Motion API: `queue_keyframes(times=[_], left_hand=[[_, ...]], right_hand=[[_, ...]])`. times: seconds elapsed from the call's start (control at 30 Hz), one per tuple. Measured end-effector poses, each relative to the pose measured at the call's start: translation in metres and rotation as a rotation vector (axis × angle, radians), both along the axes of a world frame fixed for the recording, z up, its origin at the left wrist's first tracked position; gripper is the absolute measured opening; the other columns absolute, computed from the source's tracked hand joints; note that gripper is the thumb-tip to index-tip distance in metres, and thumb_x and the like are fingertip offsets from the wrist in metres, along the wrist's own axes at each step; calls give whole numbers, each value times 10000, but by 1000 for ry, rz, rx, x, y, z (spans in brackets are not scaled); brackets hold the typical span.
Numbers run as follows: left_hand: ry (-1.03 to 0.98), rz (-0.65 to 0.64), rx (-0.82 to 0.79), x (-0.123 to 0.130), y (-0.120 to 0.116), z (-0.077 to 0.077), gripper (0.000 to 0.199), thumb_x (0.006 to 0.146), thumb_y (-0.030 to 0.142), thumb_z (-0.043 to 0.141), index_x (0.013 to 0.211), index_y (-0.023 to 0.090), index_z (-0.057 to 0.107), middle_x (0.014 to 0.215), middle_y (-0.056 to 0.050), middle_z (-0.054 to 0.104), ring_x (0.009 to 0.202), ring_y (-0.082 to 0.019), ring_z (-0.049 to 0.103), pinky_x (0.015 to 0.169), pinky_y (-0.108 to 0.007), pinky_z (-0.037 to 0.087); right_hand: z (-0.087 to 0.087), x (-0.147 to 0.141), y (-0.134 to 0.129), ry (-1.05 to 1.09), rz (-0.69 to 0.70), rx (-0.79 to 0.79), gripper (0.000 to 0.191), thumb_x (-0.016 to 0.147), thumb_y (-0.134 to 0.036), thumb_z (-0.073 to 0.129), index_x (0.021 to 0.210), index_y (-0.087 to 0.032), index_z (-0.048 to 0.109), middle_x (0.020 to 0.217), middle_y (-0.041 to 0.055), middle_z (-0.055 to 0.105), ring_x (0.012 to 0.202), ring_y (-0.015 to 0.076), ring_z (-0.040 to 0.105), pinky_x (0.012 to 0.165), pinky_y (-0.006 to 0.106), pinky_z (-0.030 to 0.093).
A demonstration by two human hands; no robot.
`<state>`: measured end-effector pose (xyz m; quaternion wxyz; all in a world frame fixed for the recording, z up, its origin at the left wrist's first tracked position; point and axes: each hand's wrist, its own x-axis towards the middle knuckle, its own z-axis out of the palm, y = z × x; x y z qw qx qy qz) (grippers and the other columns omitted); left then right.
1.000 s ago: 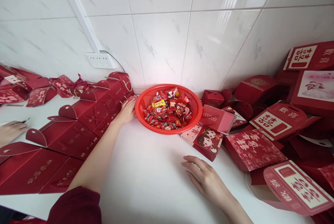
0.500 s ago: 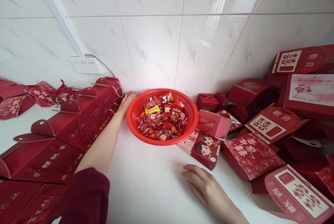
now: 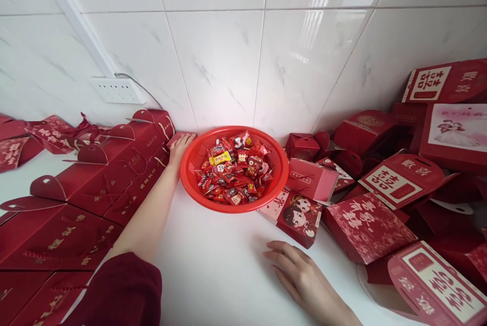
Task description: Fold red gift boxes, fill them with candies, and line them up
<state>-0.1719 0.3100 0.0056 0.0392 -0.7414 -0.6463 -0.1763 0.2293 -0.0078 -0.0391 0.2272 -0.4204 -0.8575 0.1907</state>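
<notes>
My left hand [image 3: 180,149] reaches past the left side of a red plastic basket [image 3: 186,191]. Its fingers lie stretched over the near part of a small red box [image 3: 183,136] by the wall; the thumb is hard to see. In the basket is a heap of wrapped candies [image 3: 234,171], mostly red, with one yellow wrapper [image 3: 220,158]. My right hand [image 3: 299,273] rests low over the white table with loosely bent, parted fingers and nothing in them. Beyond it lies a box with cartoon faces [image 3: 299,217].
Rows of dark red handled boxes [image 3: 110,189] stand on the left. A jumbled pile of red gift boxes [image 3: 395,179] covers the right. A white tiled wall [image 3: 220,62] with a power socket [image 3: 117,91] closes off the back of the white table [image 3: 213,265].
My left hand has drawn slightly back and left, showing more of the small red box under its fingers. The view has shifted a little. My right hand stays put.
</notes>
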Motion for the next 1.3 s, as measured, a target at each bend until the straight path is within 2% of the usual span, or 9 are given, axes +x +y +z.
queue_keyframes(times=[0.17,0.37,0.6,0.7,0.83,0.97,1.07,1.2,1.3], left_hand=[[7,-28,-27,-11,2,3,512,1013,331,316,1522,304,369,1607,-31,333,1504,-229,240,1233,-455,100],[-35,20,-27,-15,22,1,501,1009,327,302,1499,304,400,1591,-60,364,1504,-253,241,1218,-536,76],[-64,-42,-43,-21,18,7,632,945,386,444,1539,198,334,1638,-114,232,1532,-306,120,1228,-533,67],[-76,-74,-15,-20,2,11,691,917,337,478,1555,152,286,1653,-124,166,1539,-288,84,1244,-480,101],[-125,-62,62,-17,-29,14,662,897,264,486,1535,186,326,1644,-99,220,1534,-260,140,1249,-450,164],[-208,19,208,-12,-66,23,533,929,219,426,1456,138,436,1577,-151,322,1481,-260,297,1233,-415,262],[-267,43,322,-1,-95,38,449,936,218,456,1371,131,520,1495,-181,406,1412,-288,398,1206,-451,319],[-373,-86,528,36,-138,63,385,922,214,542,1304,189,585,1413,-133,502,1329,-276,487,1115,-443,441],[-378,-274,595,73,-175,78,344,919,193,567,1257,201,629,1369,-108,546,1254,-252,555,1109,-420,452]], right_hand=[[1,-1,-2,10,1,19,290,982,-146,441,1222,-246,569,1281,110,613,1133,229,645,920,377,583],[5,-2,0,12,-12,29,312,968,-123,443,1220,-251,574,1267,98,621,1102,222,658,910,373,585],[4,-4,-1,18,-3,30,309,969,-123,442,1220,-252,568,1267,96,618,1091,223,656,903,383,581],[6,-5,-3,16,0,23,298,971,-127,446,1212,-249,573,1266,97,618,1079,226,657,900,390,579],[10,-6,-6,11,17,38,277,986,-147,441,1212,-236,575,1260,105,621,1071,234,652,899,409,573],[12,-8,-9,11,18,89,249,1003,-171,439,1203,-218,579,1244,114,627,1032,229,658,882,414,570],[18,-9,-9,19,23,161,243,1008,-184,448,1209,-206,583,1232,119,635,1007,223,662,857,403,572],[38,-1,-10,14,-14,284,235,1005,-207,484,1215,-197,587,1231,120,644,1000,229,660,854,410,567],[58,17,-16,11,-106,349,232,999,-210,508,1217,-198,586,1252,120,636,1054,229,644,896,407,546]])
